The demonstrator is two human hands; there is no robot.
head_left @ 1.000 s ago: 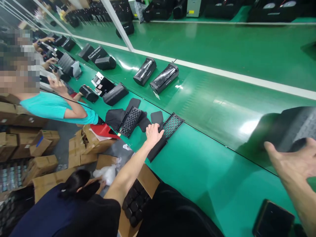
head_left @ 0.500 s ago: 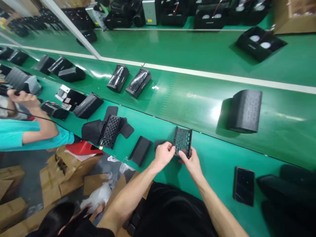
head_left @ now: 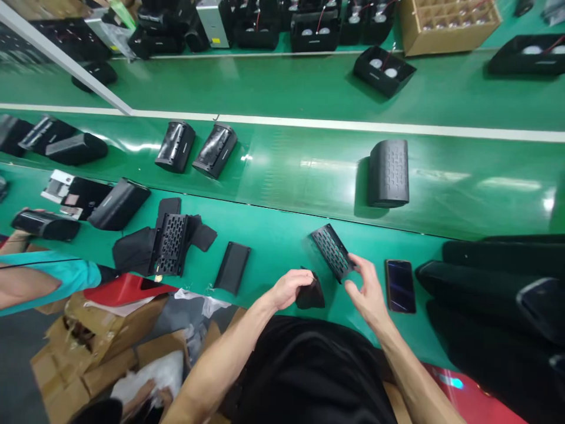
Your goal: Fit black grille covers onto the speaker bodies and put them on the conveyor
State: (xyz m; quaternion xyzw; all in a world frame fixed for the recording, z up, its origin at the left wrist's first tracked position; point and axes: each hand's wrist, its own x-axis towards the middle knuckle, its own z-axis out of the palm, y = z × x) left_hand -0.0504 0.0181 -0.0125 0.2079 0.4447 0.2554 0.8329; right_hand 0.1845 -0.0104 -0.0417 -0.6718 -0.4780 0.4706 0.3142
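1. While pinching a thin, black, cloth-like piece (head_left: 311, 295) in the left hand (head_left: 288, 290), holding it left of the flat, shiny black phone (head_left: 401, 286).
2. With the right hand (head_left: 369, 294) spread at one end of a black plastic plate full of holes (head_left: 332, 251), left of the phone too.
3. Can't tell if gripping that plate.

the left hand (head_left: 288, 290) hides part of a black piece (head_left: 313, 295).

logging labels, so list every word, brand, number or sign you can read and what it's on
No readable text.
Yellow label, grey metal box: too small to read.
Pale mark, black open case with two white discs: too small to read.
Black perforated panel at the right hand: none visible.
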